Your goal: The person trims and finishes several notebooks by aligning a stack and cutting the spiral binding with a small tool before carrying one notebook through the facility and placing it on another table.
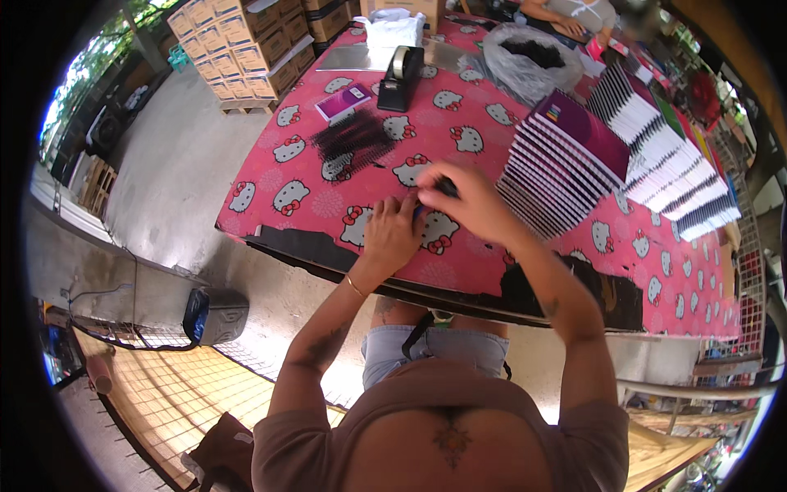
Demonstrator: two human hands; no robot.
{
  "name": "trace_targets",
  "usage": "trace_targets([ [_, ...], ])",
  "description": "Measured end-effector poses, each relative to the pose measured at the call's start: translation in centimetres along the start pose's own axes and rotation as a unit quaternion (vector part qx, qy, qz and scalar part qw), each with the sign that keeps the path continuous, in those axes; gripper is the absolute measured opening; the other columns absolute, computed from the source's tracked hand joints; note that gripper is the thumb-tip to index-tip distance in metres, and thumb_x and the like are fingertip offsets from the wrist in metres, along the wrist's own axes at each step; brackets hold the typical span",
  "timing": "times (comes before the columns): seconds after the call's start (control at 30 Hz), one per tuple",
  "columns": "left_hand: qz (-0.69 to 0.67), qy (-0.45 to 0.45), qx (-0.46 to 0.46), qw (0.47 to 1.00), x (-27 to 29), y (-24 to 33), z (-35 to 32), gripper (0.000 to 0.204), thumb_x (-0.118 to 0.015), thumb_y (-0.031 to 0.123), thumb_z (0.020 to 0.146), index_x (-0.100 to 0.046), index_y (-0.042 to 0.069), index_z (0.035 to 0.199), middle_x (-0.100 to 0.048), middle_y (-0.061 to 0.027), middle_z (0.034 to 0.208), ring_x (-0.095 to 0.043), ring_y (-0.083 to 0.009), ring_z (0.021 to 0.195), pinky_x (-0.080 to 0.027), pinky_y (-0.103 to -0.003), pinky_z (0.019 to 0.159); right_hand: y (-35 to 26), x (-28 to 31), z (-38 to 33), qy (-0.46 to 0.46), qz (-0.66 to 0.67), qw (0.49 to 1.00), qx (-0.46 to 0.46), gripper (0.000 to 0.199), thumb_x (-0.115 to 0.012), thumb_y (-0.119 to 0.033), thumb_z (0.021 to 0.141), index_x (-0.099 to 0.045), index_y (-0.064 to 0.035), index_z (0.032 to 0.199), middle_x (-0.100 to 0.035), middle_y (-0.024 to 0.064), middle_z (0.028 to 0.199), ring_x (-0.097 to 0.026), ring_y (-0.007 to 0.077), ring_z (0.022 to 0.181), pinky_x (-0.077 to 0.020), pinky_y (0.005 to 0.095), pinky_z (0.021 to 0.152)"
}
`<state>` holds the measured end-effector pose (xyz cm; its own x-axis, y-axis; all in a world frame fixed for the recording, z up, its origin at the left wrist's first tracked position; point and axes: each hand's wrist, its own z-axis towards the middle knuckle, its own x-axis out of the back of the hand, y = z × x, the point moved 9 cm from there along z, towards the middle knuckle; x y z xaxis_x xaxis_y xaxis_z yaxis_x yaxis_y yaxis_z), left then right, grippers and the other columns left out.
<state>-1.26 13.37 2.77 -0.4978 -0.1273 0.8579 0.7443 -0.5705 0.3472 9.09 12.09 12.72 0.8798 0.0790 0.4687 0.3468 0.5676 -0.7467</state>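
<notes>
At the near side of a table with a pink cartoon-cat cover (316, 209), my two hands are close together. My left hand (393, 232) lies low on the cover, its fingers bent beside a small blue thing (419, 211) that is mostly hidden. To its right, my right hand (469, 201) is closed around a small black object (446, 187); motion blurs its fingertips. Beyond them lies a loose heap of black coil bindings (352, 143). Right of my hands rises a stack of purple-covered notebooks (578, 135) with black bound edges.
A black tape dispenser (400, 79) and a small purple box (343, 102) stand farther back. More bound notebooks (672, 160) fill the right side, near a clear plastic bag (525, 78) of black material. Another person (574, 20) sits at the far edge. Cartons (238, 49) are stacked at the left.
</notes>
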Motion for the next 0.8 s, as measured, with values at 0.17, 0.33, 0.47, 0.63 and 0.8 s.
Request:
trace_targets([
  [0.17, 0.113, 0.151, -0.106, 0.976, 1.1, 1.1, 3.1, 0.034, -0.061, 0.028, 0.087, -0.058, 0.003, 0.111, -0.056, -0.0178, 0.097, -0.059, -0.0373, 0.092, -0.049, -0.048, 0.078, 8.1, -3.7, -15.2, 0.170, 0.510, 0.760, -0.367, 0.012, -0.061, -0.011, 0.093, -0.058, -0.0054, 0.104, -0.062, 0.0083, 0.098, -0.065, 0.0234, 0.091, -0.0549, 0.0323, 0.072],
  [0.33, -0.150, -0.105, -0.174, 0.968, -8.7, 4.0, 11.7, 0.040, -0.064, 0.021, 0.083, -0.058, 0.009, 0.121, -0.057, -0.0154, 0.105, -0.058, -0.0382, 0.102, -0.050, -0.047, 0.083, 9.5, -6.2, -20.5, 0.295, 0.636, 0.614, -0.363, 0.014, -0.060, -0.011, 0.093, -0.057, -0.0056, 0.105, -0.060, 0.0132, 0.104, -0.063, 0.0292, 0.098, -0.0576, 0.0379, 0.075],
  [0.47, -0.185, -0.062, -0.329, 0.924, -12.0, 9.9, 14.4, 0.040, -0.064, 0.018, 0.083, -0.058, 0.011, 0.122, -0.058, -0.0103, 0.115, -0.055, -0.0347, 0.110, -0.046, -0.050, 0.093, 8.2, -5.4, -21.7, 0.315, 0.643, 0.604, -0.350, 0.016, -0.060, -0.014, 0.092, -0.056, -0.0061, 0.106, -0.059, 0.0139, 0.105, -0.062, 0.0295, 0.099, -0.0576, 0.0386, 0.076],
  [0.63, -0.162, -0.121, -0.388, 0.899, -14.9, 12.9, 15.8, 0.039, -0.065, 0.017, 0.081, -0.059, 0.010, 0.119, -0.059, -0.0065, 0.120, -0.053, -0.0302, 0.115, -0.041, -0.051, 0.099, 8.7, -3.3, -23.1, 0.325, 0.612, 0.633, -0.345, 0.016, -0.059, -0.017, 0.093, -0.056, -0.0064, 0.105, -0.059, 0.0132, 0.104, -0.062, 0.0288, 0.097, -0.0572, 0.0391, 0.076],
  [0.8, -0.169, -0.199, -0.407, 0.875, -16.1, 13.2, 15.7, 0.031, -0.066, 0.014, 0.076, -0.065, 0.009, 0.106, -0.061, -0.0075, 0.116, -0.055, -0.0260, 0.111, -0.047, -0.039, 0.096, 8.9, -1.8, -24.3, 0.362, 0.594, 0.630, -0.345, 0.018, -0.058, -0.019, 0.093, -0.056, -0.0064, 0.105, -0.059, 0.0127, 0.105, -0.062, 0.0288, 0.096, -0.0567, 0.0384, 0.076],
])
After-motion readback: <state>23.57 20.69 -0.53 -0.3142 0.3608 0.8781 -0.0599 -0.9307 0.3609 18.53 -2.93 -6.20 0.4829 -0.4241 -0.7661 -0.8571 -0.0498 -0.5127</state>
